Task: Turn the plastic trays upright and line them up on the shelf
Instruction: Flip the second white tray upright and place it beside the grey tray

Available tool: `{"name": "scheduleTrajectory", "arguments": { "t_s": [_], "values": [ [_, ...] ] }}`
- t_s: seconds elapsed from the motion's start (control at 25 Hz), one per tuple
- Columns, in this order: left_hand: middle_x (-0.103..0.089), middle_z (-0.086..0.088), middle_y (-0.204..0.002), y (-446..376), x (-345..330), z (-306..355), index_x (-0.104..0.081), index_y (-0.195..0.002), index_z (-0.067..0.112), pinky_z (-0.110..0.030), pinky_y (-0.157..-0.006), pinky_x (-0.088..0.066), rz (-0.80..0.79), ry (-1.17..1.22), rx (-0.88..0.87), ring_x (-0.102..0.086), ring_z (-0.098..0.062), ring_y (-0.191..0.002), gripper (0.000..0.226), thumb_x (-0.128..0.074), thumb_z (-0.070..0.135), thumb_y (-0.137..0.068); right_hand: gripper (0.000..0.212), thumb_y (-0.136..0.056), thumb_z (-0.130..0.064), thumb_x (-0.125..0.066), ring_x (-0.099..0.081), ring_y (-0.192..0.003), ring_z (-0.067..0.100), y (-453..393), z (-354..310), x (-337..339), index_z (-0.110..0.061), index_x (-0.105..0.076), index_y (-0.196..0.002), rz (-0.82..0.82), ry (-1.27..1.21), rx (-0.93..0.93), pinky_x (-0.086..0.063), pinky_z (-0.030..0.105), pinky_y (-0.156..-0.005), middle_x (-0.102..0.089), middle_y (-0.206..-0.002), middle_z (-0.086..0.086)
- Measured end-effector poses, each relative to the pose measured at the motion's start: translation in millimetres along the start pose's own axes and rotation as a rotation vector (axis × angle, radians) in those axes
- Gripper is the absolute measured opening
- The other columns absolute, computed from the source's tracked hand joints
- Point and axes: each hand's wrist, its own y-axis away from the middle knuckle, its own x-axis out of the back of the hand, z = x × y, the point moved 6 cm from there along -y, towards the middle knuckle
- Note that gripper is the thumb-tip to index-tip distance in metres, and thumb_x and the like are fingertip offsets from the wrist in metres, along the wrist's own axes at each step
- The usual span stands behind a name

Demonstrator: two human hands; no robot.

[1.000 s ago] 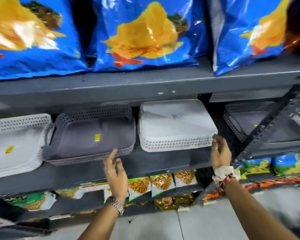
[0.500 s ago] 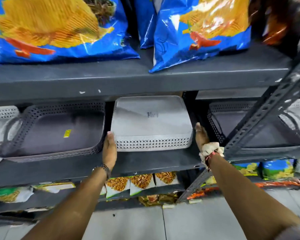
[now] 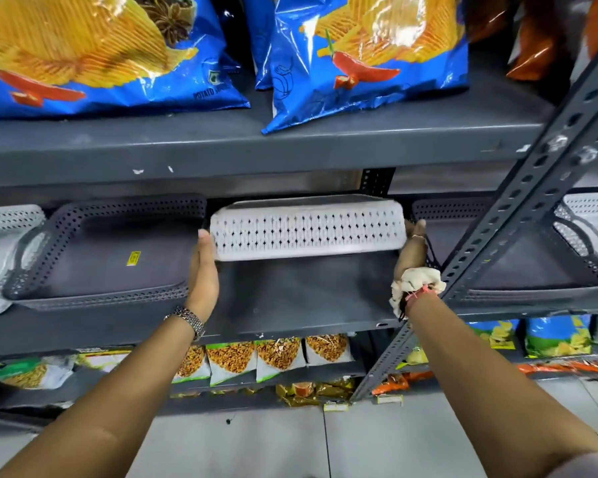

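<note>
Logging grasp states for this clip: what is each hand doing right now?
Left hand: holding the left end of the white tray.
Right hand: holding the tray's right end.

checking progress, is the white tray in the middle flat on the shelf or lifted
Lifted. The white tray hangs clear above the bare shelf, tipped with its perforated side facing out, left hand and right hand gripping its ends.

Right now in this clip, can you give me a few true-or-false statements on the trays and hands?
1. Both hands hold the white tray. True: left hand and right hand grip its ends.
2. The white tray lies flat on the shelf. False: it is lifted and tipped.
3. The grey tray to its left is upside down. False: it sits upright.
4. Blue chip bags fill the shelf above. True.
</note>
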Motion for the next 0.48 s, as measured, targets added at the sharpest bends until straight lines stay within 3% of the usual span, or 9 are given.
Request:
{"name": "scheduleTrajectory", "arguments": {
  "t_s": [0.08,0.2,0.24,0.32,0.4,0.48],
  "values": [
    [-0.043,0.003,-0.147,-1,8,18,-0.043,-0.136,0.029,-0.041,-0.118,-0.022,0.007,0.082,-0.054,-0.037,-0.012,-0.136,0.094,-0.03,0.089,-0.064,0.037,-0.1,-0.022,-0.023,-0.057,-0.071,-0.001,5,-19,-7,-0.022,-0.054,-0.08,0.015,-0.035,0.06,-0.044,0.02,-0.073,-0.061,-0.079,-0.011],
    [-0.051,0.0,-0.136,3,14,41,-0.056,-0.113,0.044,-0.047,-0.111,-0.035,0.035,0.065,-0.228,-0.047,-0.018,-0.128,0.03,-0.049,0.054,-0.086,0.032,-0.084,0.003,-0.034,-0.066,-0.075,0.002,0,-36,-20,-0.01,-0.064,-0.089,-0.043,-0.029,0.179,-0.052,0.019,-0.07,-0.071,-0.079,-0.01],
    [-0.048,-0.001,-0.136,3,16,45,-0.053,-0.114,0.047,-0.045,-0.108,-0.039,0.044,0.019,-0.282,-0.047,-0.02,-0.127,0.029,-0.052,0.031,-0.09,0.043,-0.079,0.01,-0.03,-0.067,-0.086,0.006,-5,-34,-23,-0.007,-0.063,-0.1,-0.073,0.066,0.241,-0.053,0.025,-0.079,-0.07,-0.089,-0.006],
    [-0.044,-0.001,-0.141,-1,20,37,-0.048,-0.118,0.053,-0.032,-0.101,-0.046,0.037,-0.067,-0.306,-0.044,-0.02,-0.13,0.069,-0.045,-0.007,-0.085,0.056,-0.078,0.014,-0.026,-0.06,-0.11,0.022,-14,-20,-21,-0.014,-0.061,-0.111,-0.101,0.306,0.322,-0.048,0.043,-0.099,-0.064,-0.104,0.0],
    [-0.042,-0.002,-0.144,-5,23,25,-0.044,-0.13,0.042,-0.023,-0.099,-0.047,0.067,-0.12,-0.289,-0.041,-0.017,-0.132,0.077,-0.04,-0.018,-0.081,0.057,-0.081,0.016,-0.027,-0.057,-0.116,0.026,-20,-6,-18,-0.013,-0.057,-0.12,-0.131,0.475,0.352,-0.047,0.046,-0.101,-0.062,-0.111,0.003],
    [-0.042,-0.004,-0.144,-9,22,22,-0.04,-0.139,0.022,-0.034,-0.11,-0.038,0.111,-0.161,-0.28,-0.039,-0.015,-0.133,0.07,-0.038,-0.019,-0.081,0.058,-0.081,0.016,-0.025,-0.058,-0.114,0.024,-25,-2,-18,-0.01,-0.054,-0.125,-0.14,0.546,0.371,-0.049,0.039,-0.096,-0.061,-0.11,0.003]
  ]
}}
